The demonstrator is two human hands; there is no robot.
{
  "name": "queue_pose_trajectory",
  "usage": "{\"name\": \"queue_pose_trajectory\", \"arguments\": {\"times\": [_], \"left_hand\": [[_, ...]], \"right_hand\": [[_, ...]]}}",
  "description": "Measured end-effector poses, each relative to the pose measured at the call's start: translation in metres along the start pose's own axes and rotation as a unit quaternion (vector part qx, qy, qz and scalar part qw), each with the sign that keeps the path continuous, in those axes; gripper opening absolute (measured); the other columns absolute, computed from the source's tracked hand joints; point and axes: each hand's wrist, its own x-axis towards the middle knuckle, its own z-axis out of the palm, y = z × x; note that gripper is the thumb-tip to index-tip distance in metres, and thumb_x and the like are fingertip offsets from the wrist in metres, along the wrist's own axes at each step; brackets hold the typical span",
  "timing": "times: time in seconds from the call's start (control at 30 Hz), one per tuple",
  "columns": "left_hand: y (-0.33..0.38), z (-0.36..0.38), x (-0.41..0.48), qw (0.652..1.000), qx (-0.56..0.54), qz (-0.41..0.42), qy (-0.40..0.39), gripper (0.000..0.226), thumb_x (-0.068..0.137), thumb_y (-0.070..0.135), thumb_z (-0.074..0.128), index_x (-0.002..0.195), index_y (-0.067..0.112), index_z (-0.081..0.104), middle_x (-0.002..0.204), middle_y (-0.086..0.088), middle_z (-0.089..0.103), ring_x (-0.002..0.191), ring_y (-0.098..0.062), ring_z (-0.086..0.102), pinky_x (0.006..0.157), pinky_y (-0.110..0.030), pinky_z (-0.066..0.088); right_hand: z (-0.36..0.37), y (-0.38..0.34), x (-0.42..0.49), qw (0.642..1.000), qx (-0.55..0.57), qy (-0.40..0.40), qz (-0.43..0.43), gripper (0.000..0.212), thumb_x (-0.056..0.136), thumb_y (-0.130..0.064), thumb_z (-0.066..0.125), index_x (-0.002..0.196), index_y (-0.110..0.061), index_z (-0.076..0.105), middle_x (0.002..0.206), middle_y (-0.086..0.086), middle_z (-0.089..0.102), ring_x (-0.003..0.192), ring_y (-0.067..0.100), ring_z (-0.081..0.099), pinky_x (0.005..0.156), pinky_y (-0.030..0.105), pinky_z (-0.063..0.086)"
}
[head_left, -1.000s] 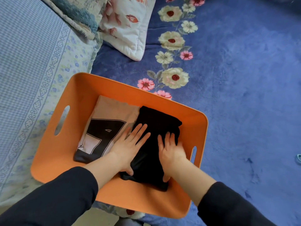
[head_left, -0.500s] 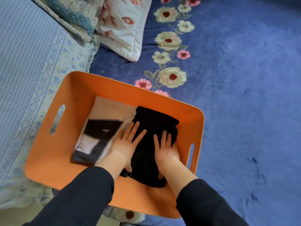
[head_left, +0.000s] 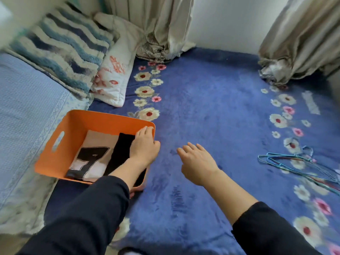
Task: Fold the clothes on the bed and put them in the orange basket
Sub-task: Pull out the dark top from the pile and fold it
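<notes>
The orange basket point(head_left: 77, 124) stands on the bed at the left. Inside lie a folded beige top with a black print point(head_left: 92, 153) and, right of it, a folded black garment point(head_left: 121, 150). My left hand point(head_left: 144, 144) grips the basket's right rim near its far corner, fingers curled over the edge. My right hand point(head_left: 197, 162) hovers over the blue blanket to the right of the basket, fingers loosely apart, holding nothing.
A blue floral blanket point(head_left: 211, 116) covers the bed. Several wire hangers point(head_left: 294, 162) lie at the right. A striped pillow point(head_left: 64, 50) and a white floral pillow point(head_left: 114, 80) rest at the back left. Curtains point(head_left: 301, 43) hang behind.
Both hands have lifted off the black garment. The left hand moved to the basket's right rim, the right hand came out over the blanket. The view has tilted up and widened.
</notes>
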Motion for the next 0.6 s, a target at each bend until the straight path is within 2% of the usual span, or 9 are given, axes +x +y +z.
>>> {"name": "queue_pose_trajectory", "arguments": {"times": [0.17,0.3,0.47,0.6], "left_hand": [[0.139,0.059,-0.090,0.997,0.006,0.059,-0.055,0.045,0.090,0.018,0.051,0.133,0.007,0.045,0.139,-0.010,0.044,0.132,-0.028,0.035,0.106,-0.039,0.034],[0.241,0.114,-0.152,0.984,0.035,0.122,-0.124,0.045,0.091,0.023,0.050,0.133,0.008,0.046,0.139,-0.010,0.044,0.133,-0.027,0.033,0.107,-0.039,0.035],[0.365,0.169,-0.212,0.954,0.073,0.229,-0.180,0.048,0.092,0.037,0.051,0.133,0.011,0.047,0.140,-0.009,0.043,0.134,-0.029,0.032,0.107,-0.046,0.034],[0.453,0.196,-0.230,0.930,0.103,0.290,-0.199,0.047,0.092,0.041,0.052,0.131,0.015,0.049,0.139,-0.009,0.044,0.133,-0.030,0.032,0.105,-0.048,0.035]], "right_hand": [[0.017,0.086,-0.156,0.995,0.007,0.001,0.101,0.035,0.092,-0.023,0.047,0.126,-0.013,0.044,0.131,0.006,0.050,0.129,0.026,0.038,0.106,0.038,0.027],[0.033,0.147,-0.277,0.978,0.021,-0.005,0.210,0.045,0.093,-0.033,0.048,0.133,-0.014,0.040,0.137,0.007,0.046,0.130,0.027,0.038,0.107,0.042,0.030],[0.055,0.222,-0.417,0.919,0.106,-0.005,0.379,0.057,0.097,-0.047,0.042,0.143,-0.016,0.033,0.145,0.005,0.040,0.134,0.026,0.036,0.105,0.047,0.031],[0.064,0.280,-0.497,0.856,0.167,0.003,0.489,0.053,0.098,-0.051,0.039,0.136,-0.014,0.041,0.141,0.008,0.044,0.133,0.029,0.036,0.106,0.050,0.030]]}}
